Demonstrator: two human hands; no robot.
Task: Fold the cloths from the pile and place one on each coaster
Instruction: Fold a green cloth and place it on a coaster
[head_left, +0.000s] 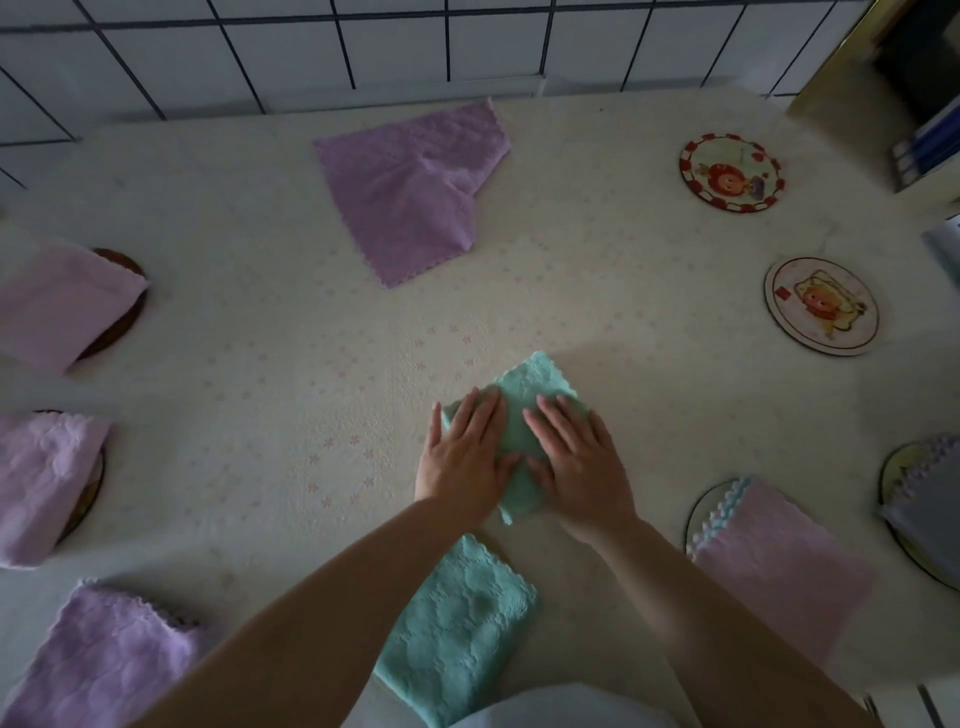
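Both of your hands are flat, side by side at the centre of the table: left hand (467, 457) and right hand (576, 462), fingers straight, pressing down on the small folded mint-green fleecy cloth (519, 410). Nothing pinched, just palms on fabric. Press evenly and smooth out toward 12 o'clock, where the scalloped edge peeks past your fingertips, so the layers line up before you lift. Just toward 6 o'clock lies a second mint-green cloth (457, 629), partly under your forearms. At 2 o'clock sits a bare round red-rimmed cartoon coaster (731, 172), and at 3 o'clock a bare round pale cartoon coaster (821, 306); either looks a fair target. Up at 12 o'clock one unfolded lilac fleecy cloth (415, 192) waits on the cream flower-print table (260, 364).
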